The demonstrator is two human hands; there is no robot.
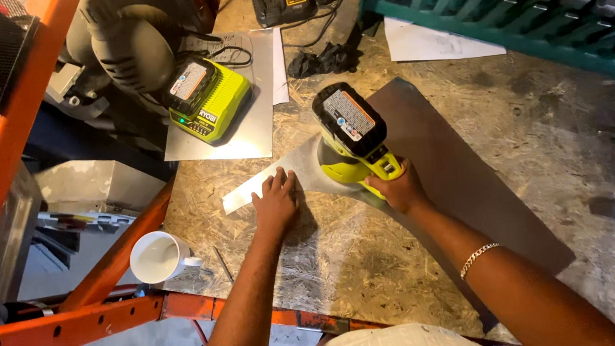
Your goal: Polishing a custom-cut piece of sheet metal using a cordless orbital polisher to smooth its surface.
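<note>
left hand (276, 200) lies flat, pinning the metal strip (276, 175); right hand (401, 188) grips the cordless tool (354, 137), best kept level on the surface (348, 246).

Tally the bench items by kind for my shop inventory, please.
Cordless power tools: 1
Battery chargers: 2
Metal sheets: 3
White mugs: 1
Paper sheets: 1
Total: 8

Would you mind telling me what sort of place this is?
Probably a sheet-metal workshop: a chipboard workbench holds a cordless power tool, a battery charger and metal sheets, beside a green metalworking machine.
</note>
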